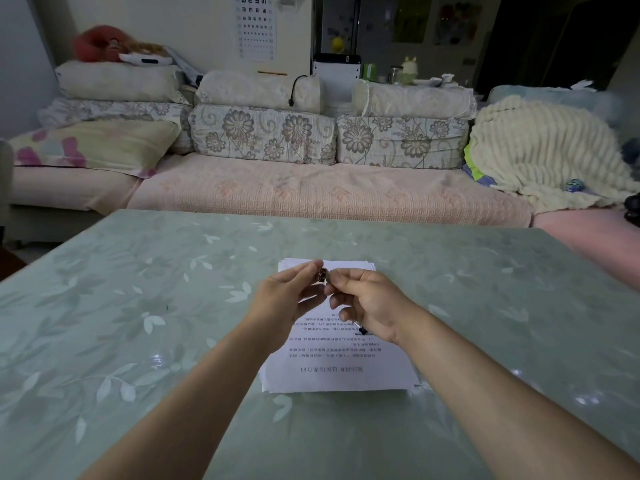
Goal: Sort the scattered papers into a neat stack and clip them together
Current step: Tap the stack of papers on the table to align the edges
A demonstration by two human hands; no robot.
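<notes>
Figure. Clipping stage, seen from beside the table (138, 306).

The papers (341, 374) lay gathered into one pile on the table, directly in front of the person. Their edges were nearly flush, though a few sheets stepped out slightly at the near left corner and along the far edge. The sorting step therefore appeared essentially complete.

The left hand (289, 301) and the right hand (369, 303) were raised together above the far half of the pile. Between them they held a small dark binder clip (322, 274). The left hand pinched it from one side with thumb and fingertips, and the right hand gripped it from the other between thumb and forefinger. The clip was not touching the paper, and it could not be told whether its mouth was sprung open.

A small dark object (362, 330) showed just below the heel of the right hand, too hidden to identify.

Judged step in hand: readying the clip for use. The next move would likely call for squeezing the levers to spread the mouth. One hand would then square and steady the pile while the other slid the clip over one edge, deep enough to catch every sheet. A sofa (311, 192) stood beyond the table.
</notes>
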